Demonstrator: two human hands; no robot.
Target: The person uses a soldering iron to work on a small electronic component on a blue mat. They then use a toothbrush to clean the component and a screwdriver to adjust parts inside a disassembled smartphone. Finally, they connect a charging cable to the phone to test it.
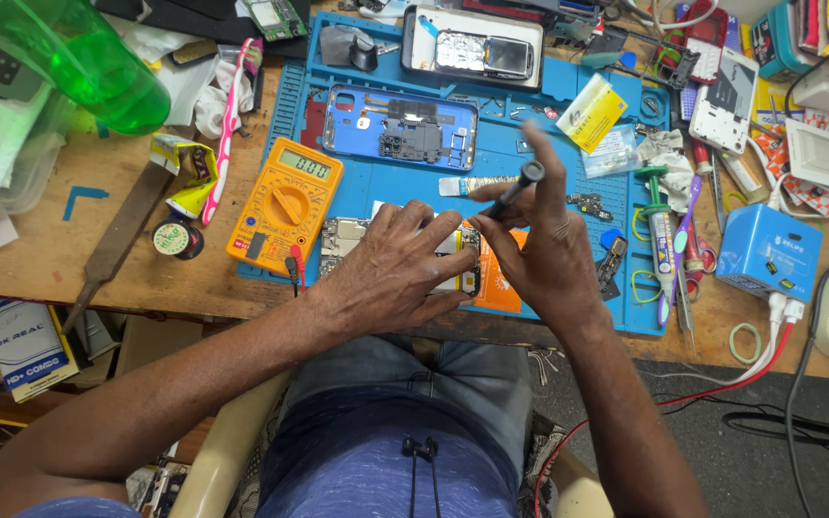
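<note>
Two hands over the blue work mat (376, 187), seen from the head camera. Left hand (390, 264) flat, fingers spread, pressing down the opened phone (352, 240) at the mat's near edge. Right hand (539, 254) clenched around a black screwdriver (515, 192), tip angled toward the phone. Orange multimeter (285, 203) on the mat's left edge; blue phone back cover (400, 127) toward the mat's far side.

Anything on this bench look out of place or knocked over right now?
One thing: the green translucent plastic bottle lies on its side at the bench's top left corner, with no spill visible. The blue phone back shell sits stripped open on the blue mat.
</note>
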